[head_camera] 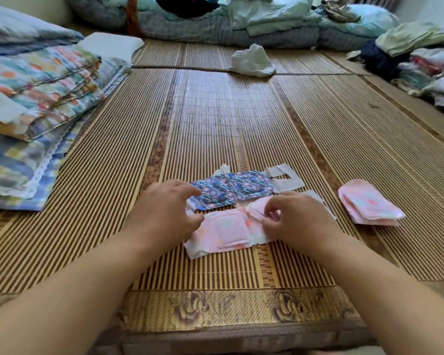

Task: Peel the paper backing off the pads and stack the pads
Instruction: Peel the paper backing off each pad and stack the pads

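A pink pad [227, 230] lies flat on the bamboo mat [215, 124] in front of me. My left hand [164, 213] rests on its left end, fingers spread. My right hand [296, 217] pinches the pad's folded right end between thumb and fingers. Just behind lies a blue patterned wrapper [232, 192], with white backing paper [285, 179] at its right end. A small stack of pink pads [368, 204] sits to the right, apart from my hands.
Folded quilts and a pillow [36, 103] are piled at the left. Folded clothes [426, 67] line the right edge and bedding lies along the back. A crumpled white cloth [253, 61] sits far out on the mat. The mat's brocade border [215, 308] runs near me.
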